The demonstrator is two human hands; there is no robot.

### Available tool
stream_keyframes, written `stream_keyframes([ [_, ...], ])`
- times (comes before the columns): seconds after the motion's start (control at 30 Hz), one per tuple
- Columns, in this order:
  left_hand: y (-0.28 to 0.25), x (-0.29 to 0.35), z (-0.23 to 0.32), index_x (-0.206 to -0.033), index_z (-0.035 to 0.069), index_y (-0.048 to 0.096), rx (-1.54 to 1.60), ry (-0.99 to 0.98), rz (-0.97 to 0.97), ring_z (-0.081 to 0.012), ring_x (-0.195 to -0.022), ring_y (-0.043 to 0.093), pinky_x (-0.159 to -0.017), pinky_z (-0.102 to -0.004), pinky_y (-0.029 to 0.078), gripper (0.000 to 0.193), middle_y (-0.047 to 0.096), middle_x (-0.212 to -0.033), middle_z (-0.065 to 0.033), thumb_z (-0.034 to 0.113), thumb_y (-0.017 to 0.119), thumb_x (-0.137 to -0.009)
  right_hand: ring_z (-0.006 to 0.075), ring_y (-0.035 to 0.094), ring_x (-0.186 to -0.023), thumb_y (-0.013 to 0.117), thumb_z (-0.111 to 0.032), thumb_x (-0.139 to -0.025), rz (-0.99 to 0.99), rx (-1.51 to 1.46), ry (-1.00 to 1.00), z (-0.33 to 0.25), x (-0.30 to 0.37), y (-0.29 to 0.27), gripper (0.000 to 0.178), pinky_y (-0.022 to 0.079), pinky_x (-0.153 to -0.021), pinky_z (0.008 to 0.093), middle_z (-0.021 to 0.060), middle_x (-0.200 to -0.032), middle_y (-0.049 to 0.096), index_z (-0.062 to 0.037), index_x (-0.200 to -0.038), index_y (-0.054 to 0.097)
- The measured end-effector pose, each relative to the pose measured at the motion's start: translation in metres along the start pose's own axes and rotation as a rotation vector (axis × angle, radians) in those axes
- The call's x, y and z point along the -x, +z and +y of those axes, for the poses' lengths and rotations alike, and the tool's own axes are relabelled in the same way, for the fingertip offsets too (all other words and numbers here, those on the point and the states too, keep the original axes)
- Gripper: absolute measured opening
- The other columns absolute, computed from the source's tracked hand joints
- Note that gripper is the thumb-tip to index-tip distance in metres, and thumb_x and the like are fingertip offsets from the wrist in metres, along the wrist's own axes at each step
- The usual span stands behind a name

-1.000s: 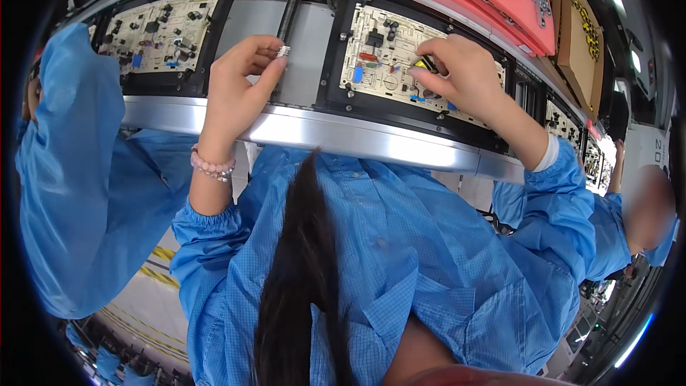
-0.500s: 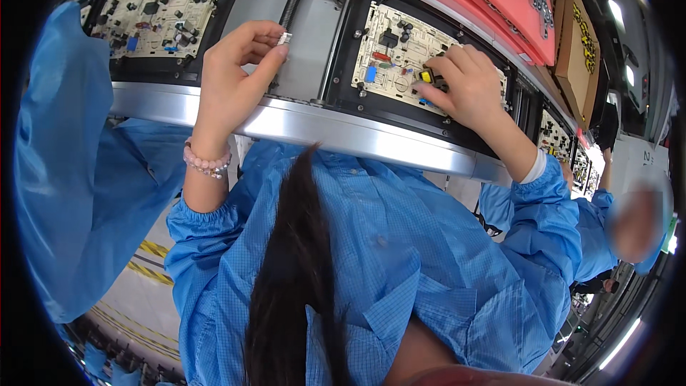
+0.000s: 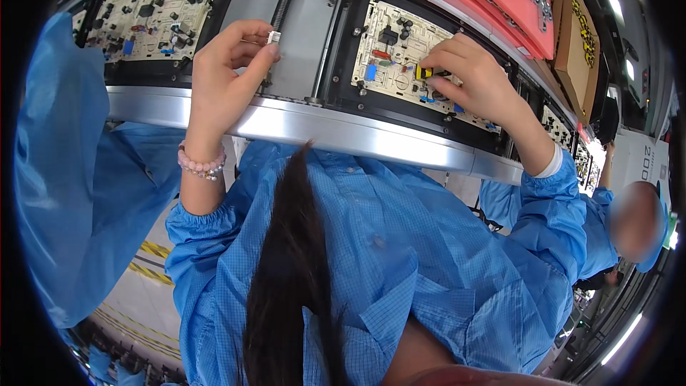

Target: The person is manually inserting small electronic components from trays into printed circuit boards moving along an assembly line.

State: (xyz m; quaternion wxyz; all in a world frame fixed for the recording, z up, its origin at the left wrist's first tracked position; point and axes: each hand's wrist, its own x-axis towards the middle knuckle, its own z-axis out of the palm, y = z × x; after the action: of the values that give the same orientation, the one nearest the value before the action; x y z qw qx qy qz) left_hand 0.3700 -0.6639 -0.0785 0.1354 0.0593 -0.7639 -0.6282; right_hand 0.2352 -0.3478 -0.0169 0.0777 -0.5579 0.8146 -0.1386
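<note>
One pale circuit board (image 3: 168, 9) studded with dark cylinders lies at left; next, the left hand (image 3: 225, 71), fingers curled, pinches a small white block (image 3: 273, 37) near a ribbed dark rod (image 3: 284, 3). Over a second pale board (image 3: 421, 38), the right hand (image 3: 475, 75) angles in, thumb and forefinger clamped on a boxy yellow-and-black component (image 3: 423, 71); beyond lie pink slabs (image 3: 489, 3).

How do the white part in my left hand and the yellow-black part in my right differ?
The white part is pale, while the yellow-black part is two-toned. The white part is pinched in the left hand, clear of the board; the yellow-black part is over that board, between the right hand's thumb and fingers. Both are small.
</note>
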Motion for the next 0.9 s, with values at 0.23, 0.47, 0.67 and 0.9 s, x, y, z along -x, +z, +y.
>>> stream_keyframes([
  [0.23,-0.006,0.001,0.003,-0.123,-0.004,0.058,0.000,-0.036,-0.056,-0.0132,-0.091,0.066,-0.083,-0.0240,0.053,0.030,0.061,-0.102,-0.0060,-0.003,0.059,-0.093,0.0302,0.059,-0.094,0.071,-0.006,-0.074,-0.034,0.001,0.081,-0.009,-0.003,-0.004,0.024,0.050,-0.081,0.0383,0.0108,-0.096,0.063,-0.0027,-0.096,0.065],
  [0.47,-0.008,-0.001,0.003,-0.123,-0.003,0.058,-0.108,0.019,-0.076,-0.0142,-0.093,0.066,-0.083,-0.0241,0.053,0.030,0.062,-0.103,-0.0077,-0.003,0.058,-0.093,0.0306,0.058,-0.094,0.071,-0.006,-0.073,-0.030,-0.002,0.095,-0.010,-0.001,-0.002,0.023,0.049,-0.081,0.0391,0.0118,-0.096,0.062,-0.0023,-0.095,0.065],
  [0.67,-0.009,0.001,-0.004,-0.118,-0.003,0.058,-0.044,0.004,-0.013,-0.0145,-0.090,0.068,-0.080,-0.0247,0.054,0.029,0.064,-0.100,-0.0093,-0.003,0.060,-0.089,0.0305,0.059,-0.095,0.072,-0.007,-0.073,-0.070,0.023,0.095,-0.009,-0.005,-0.004,0.022,0.050,-0.082,0.0391,0.0122,-0.095,0.062,-0.0020,-0.093,0.065],
  [0.9,-0.013,-0.002,-0.005,-0.098,-0.001,0.055,-0.053,0.071,-0.006,-0.0138,-0.086,0.068,-0.077,-0.0256,0.055,0.016,0.064,-0.094,-0.0086,-0.004,0.063,-0.085,0.0306,0.059,-0.095,0.073,-0.006,-0.073,-0.096,-0.008,0.127,-0.008,-0.007,-0.005,0.023,0.050,-0.082,0.0394,0.0118,-0.094,0.062,-0.0019,-0.093,0.065],
])
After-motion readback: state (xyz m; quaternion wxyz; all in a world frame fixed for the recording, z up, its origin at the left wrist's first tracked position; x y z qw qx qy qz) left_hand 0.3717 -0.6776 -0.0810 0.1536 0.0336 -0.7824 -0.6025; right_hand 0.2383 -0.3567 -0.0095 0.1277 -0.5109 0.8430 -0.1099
